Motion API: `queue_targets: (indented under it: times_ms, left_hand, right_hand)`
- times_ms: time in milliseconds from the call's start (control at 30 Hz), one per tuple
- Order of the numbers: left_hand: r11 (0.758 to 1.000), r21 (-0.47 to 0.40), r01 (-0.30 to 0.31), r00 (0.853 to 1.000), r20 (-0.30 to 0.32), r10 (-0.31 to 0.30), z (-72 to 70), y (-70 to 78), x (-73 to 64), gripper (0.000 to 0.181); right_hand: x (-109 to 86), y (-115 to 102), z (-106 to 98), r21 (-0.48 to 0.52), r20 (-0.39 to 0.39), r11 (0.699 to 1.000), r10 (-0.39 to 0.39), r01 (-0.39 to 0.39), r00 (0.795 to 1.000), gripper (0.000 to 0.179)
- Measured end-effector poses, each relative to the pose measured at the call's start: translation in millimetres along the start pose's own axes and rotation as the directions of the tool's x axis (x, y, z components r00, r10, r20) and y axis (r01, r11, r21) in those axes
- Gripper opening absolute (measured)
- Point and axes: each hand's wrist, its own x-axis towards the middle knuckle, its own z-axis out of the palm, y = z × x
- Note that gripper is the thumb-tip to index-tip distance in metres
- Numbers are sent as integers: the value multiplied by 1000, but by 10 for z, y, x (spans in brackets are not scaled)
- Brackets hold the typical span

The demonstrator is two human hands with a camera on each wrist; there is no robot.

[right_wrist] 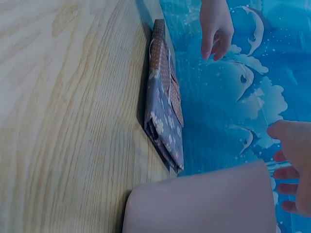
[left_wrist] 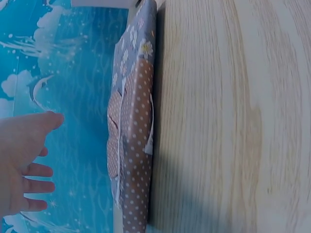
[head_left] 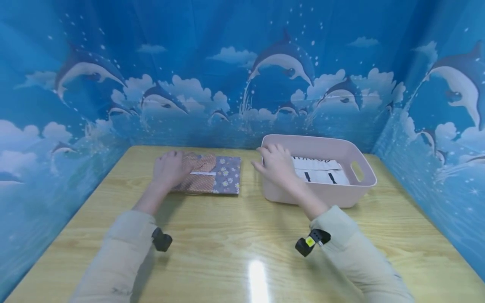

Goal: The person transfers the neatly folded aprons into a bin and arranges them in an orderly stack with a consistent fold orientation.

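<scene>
A folded cloth piece (head_left: 227,174), grey-purple with daisies, lies flat on the table. Its brown polka-dot part (left_wrist: 135,145) carries a white lace strip and a bow. Above the polka-dot end is my left hand (head_left: 171,170), holding nothing. The left wrist view shows that hand raised apart from the cloth, fingers loosely extended. My right hand (head_left: 277,164) hovers at the left side of a pale pink plastic bin (head_left: 322,145), fingers spread and nothing in them. In the right wrist view its fingers are above the bin's rim. Inside the bin sits a white item (head_left: 322,171) with black lettering and dark straps.
The wood-grain table (head_left: 212,244) reaches back to a blue dolphin-print curtain (head_left: 212,84), which also closes off both sides. One oval handle hole (head_left: 357,171) pierces the bin's right end. Small black cameras are strapped to both wrists.
</scene>
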Motion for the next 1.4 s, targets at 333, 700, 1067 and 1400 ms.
queue_targets:
  times_ms: [333, 700, 1067, 1400]
  left_hand:
    - [999, -38, 4, 1000, -3, -4, 22, -98, -29, 63]
    - [998, -44, 34, 999, 25, -33, 46, -177, -15, 65]
    - [983, -144, 111, 992, 76, -101, 58, -302, 31, 71]
    - [913, -325, 249, 966, 152, -210, 135, -567, 28, 88]
  right_hand:
    - [93, -199, 37, 128, 30, 992, 1, -5, 1000, 43]
    - [222, -445, 173, 180, 34, 983, -39, 32, 999, 39]
    - [319, -521, 400, 156, 122, 986, 30, -49, 992, 42]
    - [406, -527, 641, 171, 218, 973, 114, -153, 969, 45]
